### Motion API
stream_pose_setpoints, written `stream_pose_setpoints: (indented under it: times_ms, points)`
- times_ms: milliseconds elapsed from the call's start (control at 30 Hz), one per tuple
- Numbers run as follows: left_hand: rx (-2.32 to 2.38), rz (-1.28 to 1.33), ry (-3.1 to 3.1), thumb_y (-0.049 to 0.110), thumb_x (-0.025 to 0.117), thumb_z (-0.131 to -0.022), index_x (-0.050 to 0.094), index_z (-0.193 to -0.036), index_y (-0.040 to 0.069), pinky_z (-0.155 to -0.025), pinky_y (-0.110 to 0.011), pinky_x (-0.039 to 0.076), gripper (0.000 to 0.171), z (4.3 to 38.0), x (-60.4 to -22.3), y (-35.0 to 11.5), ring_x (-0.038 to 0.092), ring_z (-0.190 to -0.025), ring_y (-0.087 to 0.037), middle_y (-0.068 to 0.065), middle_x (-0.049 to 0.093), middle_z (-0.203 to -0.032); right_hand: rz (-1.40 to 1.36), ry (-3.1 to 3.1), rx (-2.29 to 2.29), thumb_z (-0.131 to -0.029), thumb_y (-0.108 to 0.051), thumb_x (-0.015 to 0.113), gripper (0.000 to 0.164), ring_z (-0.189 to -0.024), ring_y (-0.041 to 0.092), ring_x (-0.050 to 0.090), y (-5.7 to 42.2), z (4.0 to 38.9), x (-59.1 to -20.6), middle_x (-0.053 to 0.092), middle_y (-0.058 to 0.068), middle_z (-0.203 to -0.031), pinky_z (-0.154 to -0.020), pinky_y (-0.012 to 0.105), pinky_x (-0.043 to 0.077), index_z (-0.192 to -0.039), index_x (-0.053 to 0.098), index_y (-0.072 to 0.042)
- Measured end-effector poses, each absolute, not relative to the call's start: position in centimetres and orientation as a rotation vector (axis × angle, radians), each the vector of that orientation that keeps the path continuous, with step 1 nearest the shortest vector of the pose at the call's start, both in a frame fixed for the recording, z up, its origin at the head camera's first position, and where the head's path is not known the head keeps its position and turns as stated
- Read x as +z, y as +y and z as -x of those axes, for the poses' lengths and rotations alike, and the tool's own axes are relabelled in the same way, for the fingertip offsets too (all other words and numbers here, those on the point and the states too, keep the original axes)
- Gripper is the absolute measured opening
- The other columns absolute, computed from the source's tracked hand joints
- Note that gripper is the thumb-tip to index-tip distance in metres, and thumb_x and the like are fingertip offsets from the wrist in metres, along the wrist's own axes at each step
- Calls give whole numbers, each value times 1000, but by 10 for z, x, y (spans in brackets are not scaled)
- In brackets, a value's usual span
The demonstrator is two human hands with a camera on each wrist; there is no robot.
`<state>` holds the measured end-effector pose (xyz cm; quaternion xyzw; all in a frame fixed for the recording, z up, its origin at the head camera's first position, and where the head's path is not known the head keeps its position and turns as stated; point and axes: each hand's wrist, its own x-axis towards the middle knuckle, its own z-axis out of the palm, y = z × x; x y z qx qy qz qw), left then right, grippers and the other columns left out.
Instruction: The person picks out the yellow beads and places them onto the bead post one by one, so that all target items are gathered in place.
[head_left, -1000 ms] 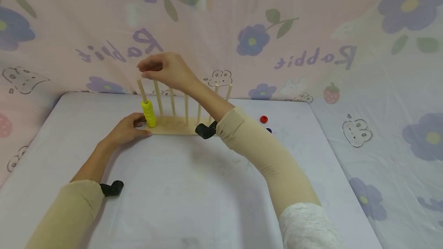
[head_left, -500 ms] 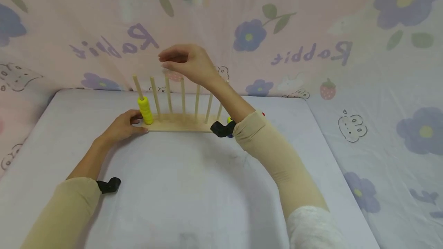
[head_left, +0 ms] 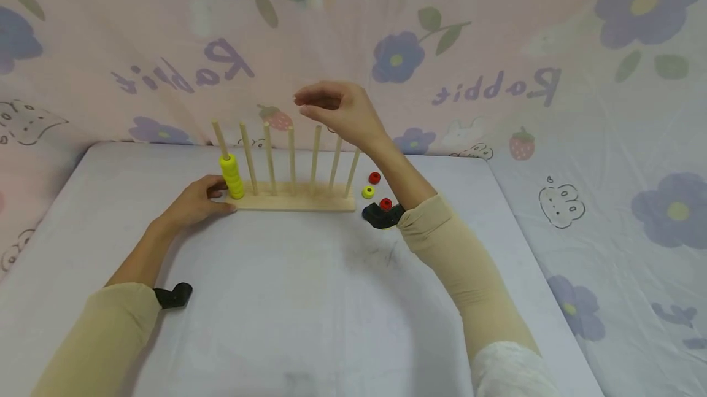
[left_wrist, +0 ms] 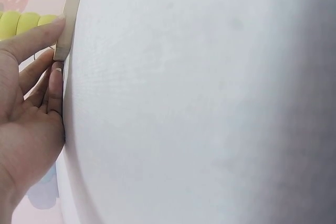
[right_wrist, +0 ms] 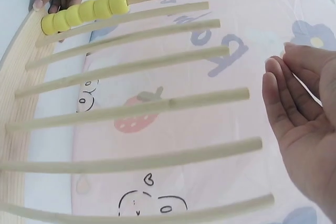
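A wooden peg board [head_left: 298, 203] with a row of upright pegs stands toward the back of the table. Yellow beads [head_left: 232, 177] are stacked on its leftmost peg, whose upper part is bare. My left hand [head_left: 193, 204] grips the board's left end; the left wrist view has the thumb [left_wrist: 39, 39] on the board's edge and the other fingers against its end. Raised above the right-hand pegs, my right hand [head_left: 348, 113] holds nothing. Its fingers bend loosely, with the palm [right_wrist: 310, 145] bare in the right wrist view.
Right of the board lie loose beads: a red bead [head_left: 374, 177], a yellow bead [head_left: 368, 192] and another red bead [head_left: 385, 204], with more partly hidden behind the black wrist mount [head_left: 381, 216]. A printed cloth [head_left: 486, 16] hangs behind the white table [head_left: 265, 299].
My right hand has moved right, from above the leftmost peg to above the right-hand pegs, uncovering loose beads. The left hand keeps its grip on the board's end.
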<state>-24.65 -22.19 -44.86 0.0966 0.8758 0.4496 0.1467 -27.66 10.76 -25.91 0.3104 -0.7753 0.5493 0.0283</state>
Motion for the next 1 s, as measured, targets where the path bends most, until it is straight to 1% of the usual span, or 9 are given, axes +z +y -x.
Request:
stream_pose_setpoints:
  times_ms: [267,500,733,900,1000]
  points:
    - [1297,-263,2531,20,77,-88,30,-150,-7,-113,-56,33,83,248,-449,-223,41,-132,-44,-29,37,-150,-903,-2350,1711,-89,-5,74,24,-98,17,70,133,276,-266,73,11,-111,-89,31,57,-112,72,2]
    - [1285,-265,2528,19,77,-88,29,-150,-8,-114,-56,32,82,247,-450,-223,40,-133,-45,-30,37,-150,-825,-2287,1743,-88,-3,74,25,-98,19,69,158,274,-279,71,20,-112,-91,32,56,-112,72,4]
    - [1265,-277,2554,18,76,-88,30,-149,-8,-113,-57,33,81,247,-449,-223,41,-132,-45,-30,38,-149,-740,-2332,1684,-90,-2,72,27,-101,17,68,185,271,-294,72,12,-112,-95,30,54,-115,70,4]
    - [1275,-278,2543,17,76,-89,30,-149,-9,-113,-56,33,80,247,-450,-222,41,-132,-45,-30,37,-149,-717,-2343,1700,-91,-3,71,27,-102,17,68,200,266,-306,71,14,-113,-95,30,54,-117,69,4]
    - [1285,-273,2534,15,76,-89,30,-149,-9,-114,-56,32,80,247,-450,-221,41,-133,-46,-30,37,-149,-705,-2347,1695,-91,-4,71,26,-102,17,68,208,264,-314,71,13,-112,-94,30,55,-117,70,3]
